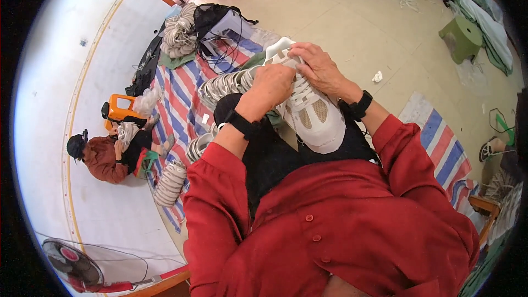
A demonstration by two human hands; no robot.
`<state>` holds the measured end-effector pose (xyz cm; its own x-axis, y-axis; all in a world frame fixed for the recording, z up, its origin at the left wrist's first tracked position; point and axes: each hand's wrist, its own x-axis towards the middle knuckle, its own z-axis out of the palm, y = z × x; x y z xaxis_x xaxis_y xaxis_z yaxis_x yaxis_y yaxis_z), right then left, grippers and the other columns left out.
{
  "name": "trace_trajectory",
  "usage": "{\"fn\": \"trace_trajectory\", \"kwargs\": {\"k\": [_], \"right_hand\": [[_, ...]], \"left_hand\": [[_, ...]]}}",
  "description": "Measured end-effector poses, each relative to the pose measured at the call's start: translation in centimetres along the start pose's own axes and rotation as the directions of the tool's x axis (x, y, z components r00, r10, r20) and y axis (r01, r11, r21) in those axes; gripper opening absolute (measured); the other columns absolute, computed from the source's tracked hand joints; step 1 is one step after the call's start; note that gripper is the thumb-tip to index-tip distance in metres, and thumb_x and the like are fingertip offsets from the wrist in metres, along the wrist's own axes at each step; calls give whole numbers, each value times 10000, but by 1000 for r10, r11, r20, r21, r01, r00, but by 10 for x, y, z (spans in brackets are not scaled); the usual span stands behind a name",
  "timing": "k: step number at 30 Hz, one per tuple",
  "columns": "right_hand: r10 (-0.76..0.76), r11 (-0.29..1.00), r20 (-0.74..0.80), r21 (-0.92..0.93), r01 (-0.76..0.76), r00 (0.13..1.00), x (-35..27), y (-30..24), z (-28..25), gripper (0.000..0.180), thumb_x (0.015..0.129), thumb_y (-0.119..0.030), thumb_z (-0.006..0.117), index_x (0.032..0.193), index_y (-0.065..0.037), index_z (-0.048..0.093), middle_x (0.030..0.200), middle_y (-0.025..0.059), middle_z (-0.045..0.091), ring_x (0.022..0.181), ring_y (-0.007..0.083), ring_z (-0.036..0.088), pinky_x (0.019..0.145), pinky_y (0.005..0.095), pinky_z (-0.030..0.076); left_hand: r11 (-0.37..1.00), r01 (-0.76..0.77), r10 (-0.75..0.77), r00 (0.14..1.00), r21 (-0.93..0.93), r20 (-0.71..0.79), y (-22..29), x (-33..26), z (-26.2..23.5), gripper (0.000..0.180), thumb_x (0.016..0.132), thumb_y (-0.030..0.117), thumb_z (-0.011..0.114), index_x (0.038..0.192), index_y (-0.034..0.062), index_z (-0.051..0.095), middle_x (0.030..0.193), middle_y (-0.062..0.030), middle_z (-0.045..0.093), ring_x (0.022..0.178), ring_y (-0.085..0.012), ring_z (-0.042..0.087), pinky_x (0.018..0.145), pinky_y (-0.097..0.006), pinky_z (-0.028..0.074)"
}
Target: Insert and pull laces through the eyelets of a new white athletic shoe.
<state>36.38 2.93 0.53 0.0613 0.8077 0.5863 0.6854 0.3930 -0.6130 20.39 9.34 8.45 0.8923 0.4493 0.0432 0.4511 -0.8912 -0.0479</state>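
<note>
A white sneaker (322, 129) with beige mesh panels lies across my lap, its toe pointing toward me. White laces (301, 92) cross its front. My left hand (273, 83) is closed at the upper lacing, fingertips pressed together; what they pinch is too small to make out. From the other side, my right hand (322, 69) grips the sneaker near its collar, with bent fingers over the tongue area and the thumb close to my left fingers. Beside my left wrist, a row of similar shoes (225, 87) stands packed together on the striped sheet.
Red, white and blue striped sheeting (181, 85) covers the floor at left. Bundled laces (179, 33) lie beside a black mesh bag (212, 19). Another person (104, 157) sits at left, holding a shoe. A green stool (461, 38) stands at far right, a fan (71, 264) at lower left.
</note>
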Motion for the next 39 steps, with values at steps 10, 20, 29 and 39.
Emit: {"fn": "trace_trajectory", "kwargs": {"k": [10, 20, 29, 39], "right_hand": [[41, 999, -5, 16, -41, 999, 0, 3, 1, 349, 881, -146, 537, 1228, -154, 504, 1343, 109, 463, 1239, 315, 437, 1014, 443, 359], [-7, 999, -51, 44, 9, 999, -9, -4, -7, 171, 888, -103, 526, 1053, -68, 499, 1340, 157, 463, 1222, 349, 450, 992, 425, 407], [39, 998, -46, -45, -41, 998, -11, -18, -1, 121, 880, -115, 555, 963, -42, 503, 1334, 191, 447, 1220, 388, 434, 977, 451, 413], [-32, 999, -116, 35, 36, 993, -12, -15, -10, 103, 852, -101, 572, 875, -38, 494, 1281, 210, 468, 1140, 391, 463, 957, 457, 398]], "left_hand": [[986, 89, -107, 986, -138, -126, 1, -1, 19, 98, 810, 146, 570, 838, 55, 594, 715, -195, 635, 700, -390, 633, 643, -497, 485], [852, 126, -273, 935, -508, -225, 2, -13, 24, 146, 793, 167, 594, 793, 22, 579, 679, -188, 609, 656, -373, 608, 602, -440, 462], [920, 176, -293, 903, -351, -316, 9, 3, 33, 124, 785, 145, 566, 772, 23, 583, 684, -214, 607, 657, -405, 601, 604, -464, 463], [823, 107, -272, 936, -557, -221, -4, -11, 30, 147, 786, 145, 614, 773, 3, 575, 613, -134, 570, 536, -213, 542, 529, -337, 432]]}}
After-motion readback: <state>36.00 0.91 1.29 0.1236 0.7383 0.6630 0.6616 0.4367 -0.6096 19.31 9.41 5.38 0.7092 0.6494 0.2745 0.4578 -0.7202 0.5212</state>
